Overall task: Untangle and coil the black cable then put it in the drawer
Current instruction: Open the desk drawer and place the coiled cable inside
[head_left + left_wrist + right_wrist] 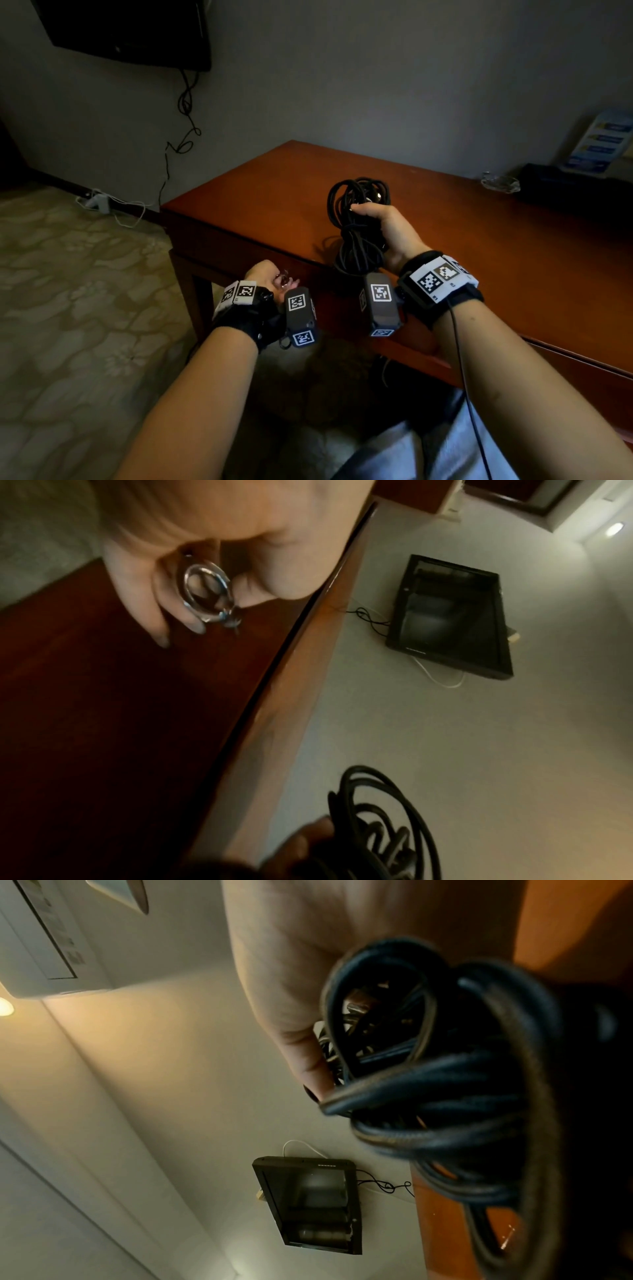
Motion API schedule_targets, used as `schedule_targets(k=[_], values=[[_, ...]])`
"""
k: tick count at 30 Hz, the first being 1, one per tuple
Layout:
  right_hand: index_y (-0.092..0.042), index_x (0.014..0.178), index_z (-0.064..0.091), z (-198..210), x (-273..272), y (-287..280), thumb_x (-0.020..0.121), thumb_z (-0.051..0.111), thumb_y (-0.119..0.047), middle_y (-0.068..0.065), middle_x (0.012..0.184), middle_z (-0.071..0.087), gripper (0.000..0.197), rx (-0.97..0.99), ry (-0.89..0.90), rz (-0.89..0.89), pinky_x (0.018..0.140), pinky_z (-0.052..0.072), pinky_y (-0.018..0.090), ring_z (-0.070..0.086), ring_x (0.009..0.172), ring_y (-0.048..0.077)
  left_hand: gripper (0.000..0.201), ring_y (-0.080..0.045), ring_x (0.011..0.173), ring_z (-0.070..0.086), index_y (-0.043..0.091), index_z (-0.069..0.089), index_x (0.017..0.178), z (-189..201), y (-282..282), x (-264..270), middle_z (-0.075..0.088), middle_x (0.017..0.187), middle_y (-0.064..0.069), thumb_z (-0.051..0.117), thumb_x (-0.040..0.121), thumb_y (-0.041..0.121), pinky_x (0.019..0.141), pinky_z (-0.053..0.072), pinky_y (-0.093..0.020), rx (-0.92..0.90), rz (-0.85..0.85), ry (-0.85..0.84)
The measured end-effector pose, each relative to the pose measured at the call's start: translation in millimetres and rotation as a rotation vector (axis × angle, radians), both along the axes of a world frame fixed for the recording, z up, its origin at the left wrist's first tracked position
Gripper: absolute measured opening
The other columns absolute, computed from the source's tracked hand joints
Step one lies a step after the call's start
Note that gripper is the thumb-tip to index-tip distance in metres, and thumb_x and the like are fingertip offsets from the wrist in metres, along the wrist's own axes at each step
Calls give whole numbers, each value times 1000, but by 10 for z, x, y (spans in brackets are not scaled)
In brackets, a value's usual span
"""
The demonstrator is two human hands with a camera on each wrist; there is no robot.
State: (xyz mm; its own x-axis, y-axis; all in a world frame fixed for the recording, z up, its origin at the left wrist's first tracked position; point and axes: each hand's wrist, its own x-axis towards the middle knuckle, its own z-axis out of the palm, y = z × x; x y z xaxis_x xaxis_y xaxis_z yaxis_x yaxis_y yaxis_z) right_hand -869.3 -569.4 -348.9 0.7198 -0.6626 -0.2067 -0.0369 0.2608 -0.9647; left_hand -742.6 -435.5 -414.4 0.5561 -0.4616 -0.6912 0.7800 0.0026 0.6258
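Dim room, grey wall, patterned carpet. Wooden desk (462, 219) against the wall; a black TV (130, 31) is mounted on the wall to the upper left, with thin wires hanging below it. A white power strip (97, 202) lies on the floor by the wall. At the desk's far right end: a glass ashtray (500, 183), a dark box and a leaflet stand.

Right hand (390, 233): fingers curled around the middle of the cable (358, 222), thumb across the front. The cable is a bunched black coil, held upright above the desk's front edge; loops stick out above and below the fist. Whether the lower loops touch the desk cannot be told.

Left hand (265, 274): at the desk's front face, below the top edge. In the left wrist view its fingers hook through a metal ring pull (205, 596) on the drawer (103, 696) front. No gap shows at the drawer front.
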Motion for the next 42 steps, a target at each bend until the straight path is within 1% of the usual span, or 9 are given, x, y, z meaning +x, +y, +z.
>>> schedule_targets(k=[3,9,12,14,16,21,23,25,42], values=[[-5,108,67,1,-10,0,79,69,-29,10,84,70,38,16,-13,5,67,54,33,67,72,25,27,-25,62,51,-1,47,78,-90,-23,224,47,79,-16,32,99,-1,30,47,-25,180,-54,-89],[-5,108,67,57,-40,-16,81,67,-28,10,85,69,35,-3,-6,-4,65,54,32,66,72,25,31,-16,26,38,6,43,61,-18,54,156,45,35,-7,31,89,-2,34,31,-17,364,-177,-408],[-4,105,68,81,-65,-44,82,66,-28,10,83,70,33,-12,-4,-5,65,54,31,67,69,25,18,-24,72,70,-8,55,102,-16,32,155,66,93,-17,45,93,5,50,52,-30,450,14,-445],[-4,101,67,91,-89,-56,83,65,-27,10,79,70,29,-3,-7,0,62,54,29,67,66,24,48,-37,122,52,-3,38,134,-6,51,138,47,134,-21,55,90,11,92,50,-40,546,119,-441],[-4,99,67,90,-113,-65,84,64,-26,9,77,69,26,5,-11,6,61,54,29,66,64,24,61,-40,135,32,4,29,137,101,134,95,29,146,-22,60,87,18,108,33,-46,685,130,-569],[-4,99,66,94,-136,-56,85,63,-25,9,77,68,25,7,-13,-1,61,53,29,65,66,24,41,-30,121,48,7,47,127,371,89,189,50,134,-15,56,88,13,91,44,-39,628,66,-993],[-5,98,67,89,-139,-62,84,63,-26,9,78,68,26,12,-12,-5,63,53,30,65,68,25,18,-24,101,60,10,59,107,384,12,184,65,111,-8,55,89,11,75,46,-30,521,-164,-1119],[-5,98,66,90,-142,-60,84,63,-26,9,78,67,25,12,-9,-3,61,53,30,65,68,24,8,-21,93,66,14,65,88,360,-38,174,72,92,-3,58,89,15,82,50,-34,466,-402,-1229],[-4,95,67,73,-143,-30,85,64,-26,11,78,69,24,10,14,32,65,53,32,66,64,25,35,-8,85,70,12,76,85,476,-152,89,77,84,5,48,98,28,84,51,-25,651,-1066,-1435]])
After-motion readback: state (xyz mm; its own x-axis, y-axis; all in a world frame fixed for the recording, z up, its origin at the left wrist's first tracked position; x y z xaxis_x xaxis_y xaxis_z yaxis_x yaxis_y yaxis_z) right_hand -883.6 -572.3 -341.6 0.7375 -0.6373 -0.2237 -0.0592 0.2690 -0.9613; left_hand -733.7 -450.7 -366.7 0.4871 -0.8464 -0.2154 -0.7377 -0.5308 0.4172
